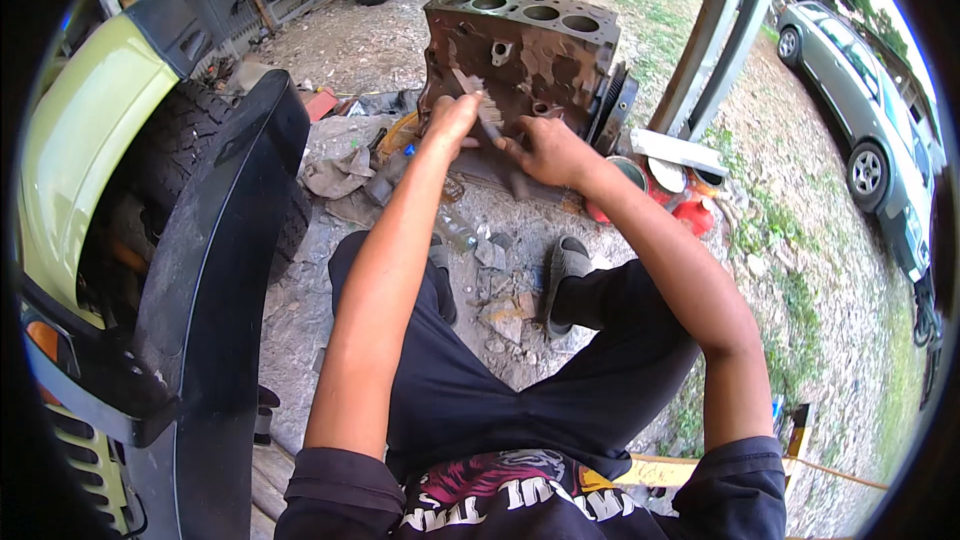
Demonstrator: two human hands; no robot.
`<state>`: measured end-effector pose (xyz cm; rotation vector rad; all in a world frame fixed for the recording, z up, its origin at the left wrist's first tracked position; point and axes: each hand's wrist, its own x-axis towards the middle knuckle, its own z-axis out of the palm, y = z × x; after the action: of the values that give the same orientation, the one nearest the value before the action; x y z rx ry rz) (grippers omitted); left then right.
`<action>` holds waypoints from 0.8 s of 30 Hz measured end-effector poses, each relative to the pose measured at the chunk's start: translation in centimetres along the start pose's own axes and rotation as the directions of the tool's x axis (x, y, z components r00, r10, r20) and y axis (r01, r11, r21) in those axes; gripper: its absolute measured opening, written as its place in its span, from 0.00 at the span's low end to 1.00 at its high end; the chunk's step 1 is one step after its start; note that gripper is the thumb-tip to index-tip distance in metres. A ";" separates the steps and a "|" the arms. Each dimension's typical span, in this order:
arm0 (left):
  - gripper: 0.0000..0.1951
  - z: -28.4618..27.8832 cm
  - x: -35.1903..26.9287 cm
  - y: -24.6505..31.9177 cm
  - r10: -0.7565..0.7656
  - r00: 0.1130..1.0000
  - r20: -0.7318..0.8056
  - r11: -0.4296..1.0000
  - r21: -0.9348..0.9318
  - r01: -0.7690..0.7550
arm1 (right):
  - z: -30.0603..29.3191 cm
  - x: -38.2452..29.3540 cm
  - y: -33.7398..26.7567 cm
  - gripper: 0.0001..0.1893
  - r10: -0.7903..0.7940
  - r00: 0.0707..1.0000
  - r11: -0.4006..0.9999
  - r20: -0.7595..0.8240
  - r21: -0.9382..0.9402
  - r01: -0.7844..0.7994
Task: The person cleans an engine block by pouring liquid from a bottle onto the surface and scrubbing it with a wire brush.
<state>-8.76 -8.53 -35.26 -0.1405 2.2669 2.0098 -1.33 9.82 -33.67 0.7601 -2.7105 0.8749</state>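
Observation:
Before me an engine block (pixel 517 52) stands upright, its brown side flaking and four... several round cylinder bores along its top face. A wire brush (pixel 487 109) slants across the lower part of that side, blurred at its lower end. Near the brush's bristled end, my left hand (pixel 452 122) is closed around it. My right hand (pixel 551 150) grips it lower down, by the handle. Whether the bristles touch the metal is hard to tell. A dark ribbed pulley or flywheel (pixel 615 106) sits at the block's right end.
Red cans (pixel 694 216) and an open tin (pixel 628 172) stand right of the block. A plastic bottle (pixel 454 228) and rags (pixel 337 174) lie on the stony ground. A black bumper (pixel 217 240) rises close on my left. A metal post (pixel 705 45) stands at the right.

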 end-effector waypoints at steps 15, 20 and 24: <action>0.36 1.6 8.2 -14.5 0.258 0.881 -0.397 0.880 0.473 -0.045 | -4.8 -1.7 11.0 0.26 0.198 0.945 0.970 0.259 -0.190 -0.152; 0.24 3.4 15.0 -21.8 0.496 0.833 -0.246 0.733 0.632 -0.250 | -2.9 -1.8 9.0 0.26 0.172 0.872 0.983 0.459 -0.131 -0.125; 0.20 4.2 21.0 -23.5 0.579 0.808 -0.110 0.671 0.627 -0.396 | -3.6 -0.2 6.2 0.27 0.199 0.779 0.980 0.595 -0.101 -0.173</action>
<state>-26.18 -7.13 -61.88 0.2820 3.3078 1.4018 -4.33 16.39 -33.88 0.8981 -3.4087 0.6917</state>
